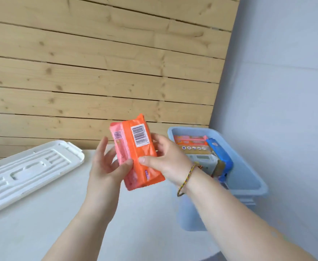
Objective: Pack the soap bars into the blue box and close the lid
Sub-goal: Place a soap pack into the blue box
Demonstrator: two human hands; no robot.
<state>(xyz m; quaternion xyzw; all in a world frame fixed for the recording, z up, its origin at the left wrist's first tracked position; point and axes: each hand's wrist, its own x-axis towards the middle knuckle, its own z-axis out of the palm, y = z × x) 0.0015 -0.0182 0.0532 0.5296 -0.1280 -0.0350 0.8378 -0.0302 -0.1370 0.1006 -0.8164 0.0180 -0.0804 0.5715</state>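
Observation:
An orange-wrapped soap bar [135, 146] with a white barcode label is held up over the table, barcode side facing me. My right hand [165, 159] grips its right edge, thumb on the front. My left hand [107, 162] holds its left edge, thumb pressed on the wrapper and fingers spread behind. The open blue box [248, 178] stands at the right against the wall. Inside it lie several wrapped soap bars [192, 142], one in a blue wrapper [220, 157] standing on edge. The white lid [26, 170] lies flat on the table at the left.
A white table [60, 223] carries everything. A wooden plank wall [98, 72] rises behind it, and a pale wall [286, 91] stands close to the right of the box. A braided bracelet [186, 181] circles my right wrist.

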